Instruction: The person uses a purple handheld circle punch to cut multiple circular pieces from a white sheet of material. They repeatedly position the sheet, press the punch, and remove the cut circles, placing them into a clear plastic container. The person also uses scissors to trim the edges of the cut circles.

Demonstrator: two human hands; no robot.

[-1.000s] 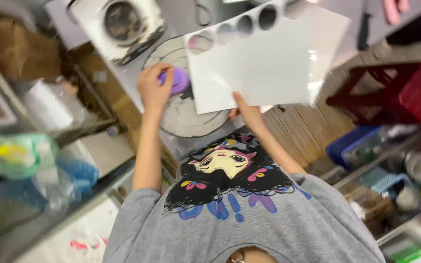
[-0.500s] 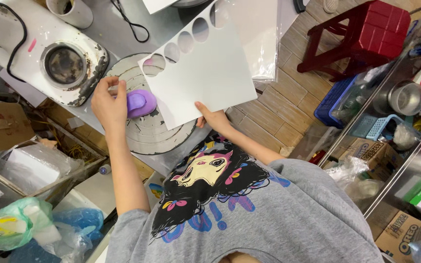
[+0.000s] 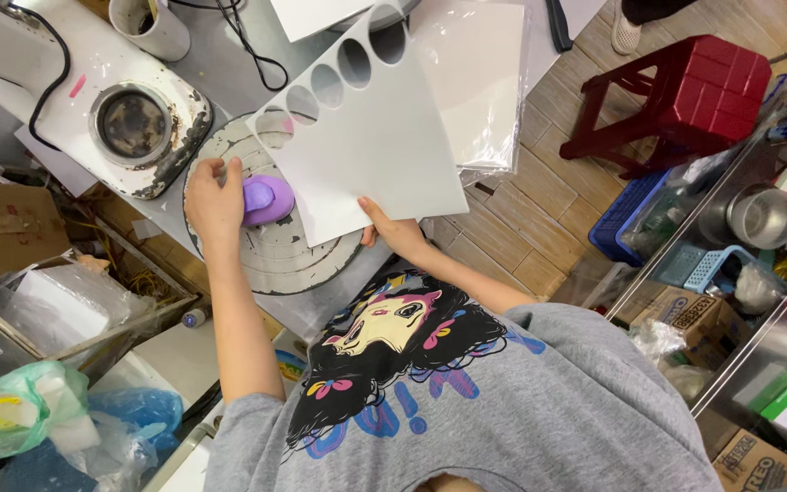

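Pressing small rounded lilac plastic punch point(image 3: 267, 199) under left hand point(image 3: 214, 199), fingers wrapped over its left side. Right hand point(image 3: 397, 232) pinches near edge of stiff matte white card sheet point(image 3: 368, 146), its corner fed into punch. Row of round holes lines far edge. Step: punching circles; next calls for sliding sheet along. Punch sits on worn grey round plate point(image 3: 275, 260).

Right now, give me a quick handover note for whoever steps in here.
Left hand: gripping the purple punch, which sits on the round board at the white sheet's edge.
Right hand: pinching the white sheet by its near corner, holding it over the board.
Done: a row of round holes along one edge.
Left: probably more punching; the rest of the sheet is uncut.
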